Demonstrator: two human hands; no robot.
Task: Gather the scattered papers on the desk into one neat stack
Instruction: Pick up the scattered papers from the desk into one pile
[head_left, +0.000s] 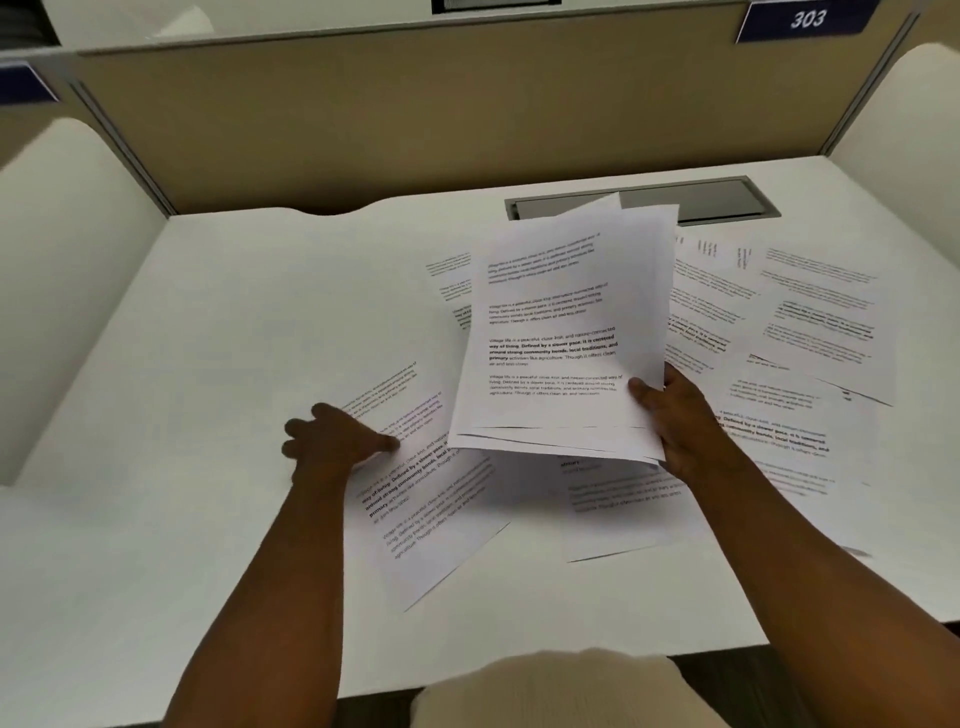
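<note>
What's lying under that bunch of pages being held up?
Under the held bunch in the right hand, parts of loose printed sheets show on the desk. How many lie directly beneath is hidden.

White surface (218, 322) in front of me, printed sheets scattered flat across its right half (821, 322), one angled sheet (431, 525) under my left grip (332, 441), grey cable hatch (717, 200) at back, left half bare

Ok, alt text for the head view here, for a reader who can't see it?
The right hand holds a bundle of printed sheets tilted up above a white desk, while the left hand presses on a loose sheet. More papers lie scattered to the right.
</note>
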